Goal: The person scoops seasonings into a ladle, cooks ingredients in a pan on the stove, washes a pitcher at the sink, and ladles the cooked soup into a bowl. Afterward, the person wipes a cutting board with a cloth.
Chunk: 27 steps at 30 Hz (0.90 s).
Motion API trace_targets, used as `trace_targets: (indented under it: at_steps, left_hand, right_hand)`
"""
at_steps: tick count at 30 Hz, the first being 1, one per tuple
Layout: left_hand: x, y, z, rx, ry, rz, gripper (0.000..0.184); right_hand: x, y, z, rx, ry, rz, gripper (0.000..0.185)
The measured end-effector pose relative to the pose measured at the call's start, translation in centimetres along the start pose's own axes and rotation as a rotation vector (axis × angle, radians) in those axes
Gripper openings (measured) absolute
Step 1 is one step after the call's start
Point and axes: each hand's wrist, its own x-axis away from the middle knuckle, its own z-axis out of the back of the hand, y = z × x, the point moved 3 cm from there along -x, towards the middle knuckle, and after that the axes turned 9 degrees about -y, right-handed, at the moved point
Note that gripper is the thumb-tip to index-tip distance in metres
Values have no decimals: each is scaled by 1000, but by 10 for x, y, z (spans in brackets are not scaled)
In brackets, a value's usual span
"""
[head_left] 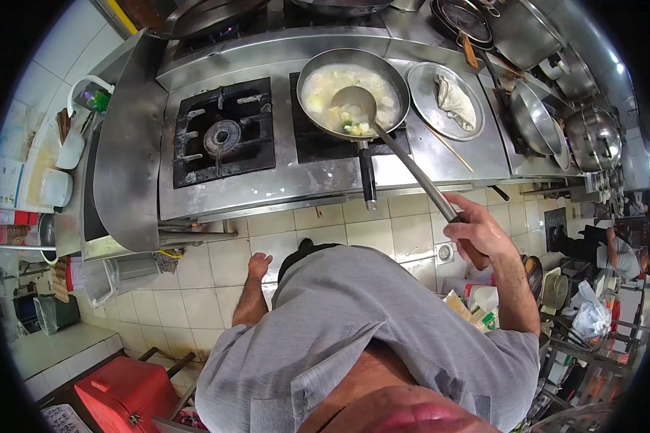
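My right hand (473, 229) is closed round the end of a long metal ladle handle (419, 173). The ladle's bowl (355, 101) dips into a pan (404, 86) on the stove's right-hand burner. Pale, milky liquid (332, 81) fills the pan, with white and yellowish pieces in it. Green and white bits lie at the ladle's lower edge. The pan's dark handle (367, 173) points towards me, with no hand on it. My left hand (260, 265) hangs beside my body, away from the stove, holding nothing, its fingers loosely apart and partly foreshortened.
Left of the pan is a bare gas burner (222, 137). A round metal tray (426, 76) with a folded cloth (455, 103) stands to the right, near a thin wooden stick (449, 149). Metal bowls (534, 119) and pots stand further right. Another person (621, 254) is at far right.
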Motion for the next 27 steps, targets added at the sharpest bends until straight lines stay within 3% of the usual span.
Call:
trace_targets:
  at_steps: [1,6,9,13,14,18,22,24,26,27]
  left_hand:
    - [-7,-11,-4,-3,-16,14,46]
    - [-15,-18,-11,115,-35,50,48]
    - [-13,-9,-11,174,-24,47,47]
    - [-12,2,-8,184,-9,14,46]
    - [-11,4,-7,180,-5,10,46]
    - [-18,-1,-5,160,-16,19,45]
    - [-23,-2,-6,204,-16,32,43]
    - [-23,2,-4,211,-14,36,42]
    - [-22,4,-7,213,-40,37,41]
    - [-23,6,-9,212,-46,36,41]
  right_hand:
    - [-3,-1,-2,-1,0,1,62]
    - [-21,2,-8,-679,-172,73,47]
    - [-34,10,-4,-921,-268,145,37]
    - [-55,24,-18,-787,-280,161,24]
    - [-42,4,-38,-737,-169,173,26]
    - [-49,8,-14,-868,-299,223,32]
    - [-44,2,-45,-721,-129,201,32]
    - [-40,3,-36,-752,-166,186,31]
    - [-44,6,-24,-1024,-342,198,31]
    - [-48,7,-26,-975,-303,204,31]
